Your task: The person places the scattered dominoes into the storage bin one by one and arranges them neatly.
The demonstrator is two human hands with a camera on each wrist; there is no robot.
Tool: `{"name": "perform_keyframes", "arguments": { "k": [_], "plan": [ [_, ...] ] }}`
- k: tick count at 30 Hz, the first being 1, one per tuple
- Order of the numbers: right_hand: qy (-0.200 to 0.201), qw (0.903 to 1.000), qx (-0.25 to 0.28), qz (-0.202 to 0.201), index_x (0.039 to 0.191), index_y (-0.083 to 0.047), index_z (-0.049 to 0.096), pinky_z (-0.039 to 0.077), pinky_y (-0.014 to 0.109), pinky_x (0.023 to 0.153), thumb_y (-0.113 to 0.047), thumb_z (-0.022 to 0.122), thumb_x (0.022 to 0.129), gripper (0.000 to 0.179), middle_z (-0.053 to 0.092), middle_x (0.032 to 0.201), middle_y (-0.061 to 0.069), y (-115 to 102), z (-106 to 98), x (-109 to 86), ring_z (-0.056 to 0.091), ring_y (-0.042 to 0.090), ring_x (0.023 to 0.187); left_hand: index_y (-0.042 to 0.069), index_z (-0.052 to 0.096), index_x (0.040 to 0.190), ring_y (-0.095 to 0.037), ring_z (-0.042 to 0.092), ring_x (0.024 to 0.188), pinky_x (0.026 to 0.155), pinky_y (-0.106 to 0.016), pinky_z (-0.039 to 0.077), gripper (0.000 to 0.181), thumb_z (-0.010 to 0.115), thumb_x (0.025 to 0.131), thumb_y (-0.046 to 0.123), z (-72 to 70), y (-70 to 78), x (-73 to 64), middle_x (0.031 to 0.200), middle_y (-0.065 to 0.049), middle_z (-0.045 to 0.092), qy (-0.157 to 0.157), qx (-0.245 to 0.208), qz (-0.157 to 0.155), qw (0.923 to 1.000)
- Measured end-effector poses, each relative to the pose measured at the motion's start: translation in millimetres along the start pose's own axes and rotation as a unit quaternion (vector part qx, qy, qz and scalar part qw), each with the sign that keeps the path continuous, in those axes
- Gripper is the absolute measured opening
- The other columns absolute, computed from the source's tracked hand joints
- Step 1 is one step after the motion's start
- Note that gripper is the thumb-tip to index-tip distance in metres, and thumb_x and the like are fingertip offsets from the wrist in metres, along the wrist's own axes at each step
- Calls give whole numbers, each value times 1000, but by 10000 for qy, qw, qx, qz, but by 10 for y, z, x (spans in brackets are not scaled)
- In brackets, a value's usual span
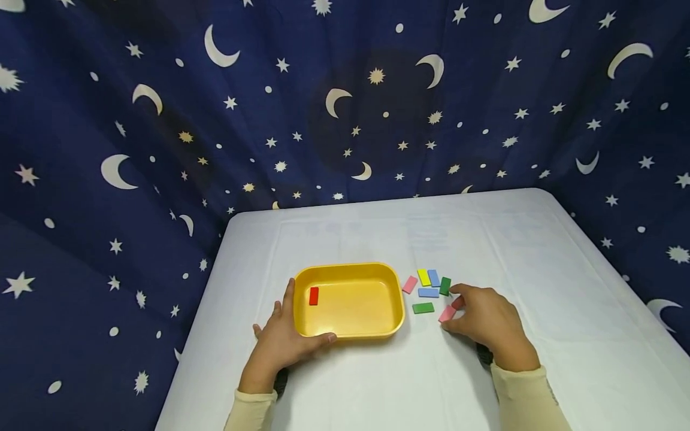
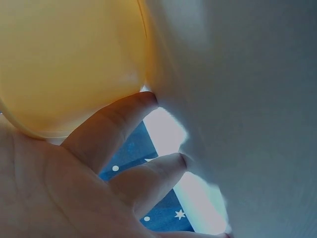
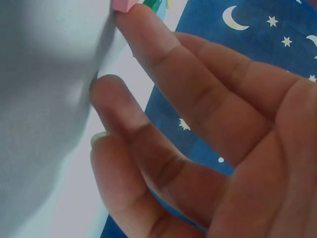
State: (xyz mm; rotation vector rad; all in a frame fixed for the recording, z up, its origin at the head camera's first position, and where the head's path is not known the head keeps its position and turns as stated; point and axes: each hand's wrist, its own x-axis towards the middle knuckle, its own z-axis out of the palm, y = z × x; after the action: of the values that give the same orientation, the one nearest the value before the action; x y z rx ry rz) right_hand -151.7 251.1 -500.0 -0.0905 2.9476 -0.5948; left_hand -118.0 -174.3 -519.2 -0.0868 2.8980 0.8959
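A yellow plastic tray [image 1: 350, 334] stands on the white table with one red block [image 1: 314, 296] lying in its left part. My left hand [image 1: 283, 344] rests against the tray's near left corner, thumb along the near rim, fingers spread and straight on the left side. To the right of the tray my right hand [image 1: 487, 317] is over a pink block [image 1: 447, 313] and a red block [image 1: 458, 303], thumb and forefinger apart around them. A fingertip touches the pink block [image 3: 124, 5] in the right wrist view. By the forefinger lies a dark green block [image 1: 445, 285].
Between tray and right hand lie another pink block [image 1: 409, 284], a yellow block [image 1: 424, 277], two blue blocks [image 1: 428, 293] and a lighter green block [image 1: 423, 307]. A dark blue curtain [image 1: 302, 120] with moons and stars stands behind the white table [image 1: 512, 239].
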Motion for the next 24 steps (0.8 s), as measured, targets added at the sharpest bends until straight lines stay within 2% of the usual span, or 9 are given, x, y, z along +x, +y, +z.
{"name": "perform_keyframes", "arguments": {
  "k": [9,15,24],
  "plan": [
    [30,9999,-137,-38,130,-10,69,47,36,58,-37,97,68,73,70,92,-8,-48,24,31,58,16,75,35,-4,170,-43,32,154,105,-91,7,156,75,51,97,-26,6,-17,161,-24,42,15,-31,-27,10000],
    [156,9993,-239,-220,128,-12,69,46,36,57,-32,92,70,66,68,90,-8,-67,-20,25,57,16,75,36,-5,170,-44,35,152,105,-90,6,156,76,51,97,-19,6,-9,161,-26,41,12,-44,-8,10000],
    [297,9983,-219,-459,134,-14,67,49,36,58,-30,92,71,70,71,98,-5,-189,-120,70,59,20,81,34,-3,171,-45,38,150,105,-90,6,156,75,51,97,-21,13,-15,160,-28,41,13,-34,-4,10000]
  ]
}}
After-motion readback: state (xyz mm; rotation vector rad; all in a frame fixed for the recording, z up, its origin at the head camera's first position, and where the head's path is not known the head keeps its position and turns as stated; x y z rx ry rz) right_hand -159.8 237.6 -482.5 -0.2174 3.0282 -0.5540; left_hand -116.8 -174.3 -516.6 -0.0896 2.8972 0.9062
